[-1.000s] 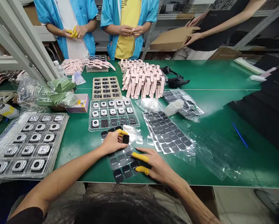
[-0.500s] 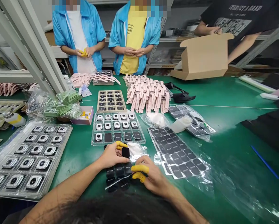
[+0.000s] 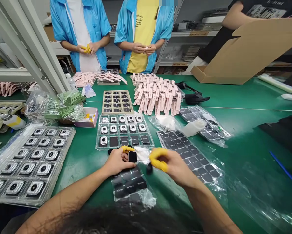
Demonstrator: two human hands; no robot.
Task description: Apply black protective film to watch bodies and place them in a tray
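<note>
My left hand (image 3: pixel 120 160), yellow finger cots on some fingers, grips a square smartwatch body (image 3: pixel 132 157) with its dark screen facing me. Beneath it lies a sheet of black printed stickers (image 3: pixel 129 185). To the right, my right hand (image 3: pixel 171 164) is raised, its yellow-capped thumb and forefinger pinched together. A small blurred black piece (image 3: pixel 149 168) shows just below those fingertips; I cannot tell whether they hold it. A crumpled white wipe (image 3: pixel 142 153) lies between the hands. Beyond them stands a clear tray (image 3: pixel 100 147) with watch bodies and black pads in its pockets.
A larger tray of watch bodies (image 3: pixel 69 152) lies at left. More sticker sheets (image 3: pixel 196 159) and a white bottle (image 3: pixel 194 128) are at right. Pink straps (image 3: pixel 158 94) are piled farther back. A blue stick (image 3: pixel 284 168) lies far right. Co-workers stand opposite, one behind a cardboard box (image 3: pixel 255 52).
My right hand has lifted off the sticker sheet and moved right, its fingers now pinched. My left hand still holds the watch body. The co-worker's cardboard box has swung right and looks larger.
</note>
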